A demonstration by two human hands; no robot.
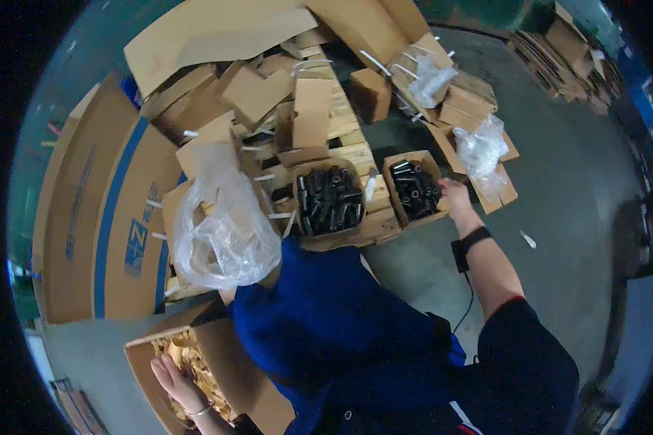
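My right hand (453, 194) reaches forward and grips the right rim of a small cardboard box (405, 159) full of black cylindrical parts (416, 190). A black band is on that wrist. A second, larger box of the same black parts (330, 199) stands just left of it on a wooden pallet (355, 148). My left hand (170, 375), a bracelet at its wrist, lies with fingers spread on tan wooden pieces (196, 359) inside an open cardboard box (139, 354) at the lower left.
A crumpled clear plastic bag (225, 225) sits on cartons left of the pallet. Large flat cardboard sheets (116, 217) lie at the far left. More cartons and clear bags (479, 148) pile up behind and to the right. Grey concrete floor (573, 188) stretches right.
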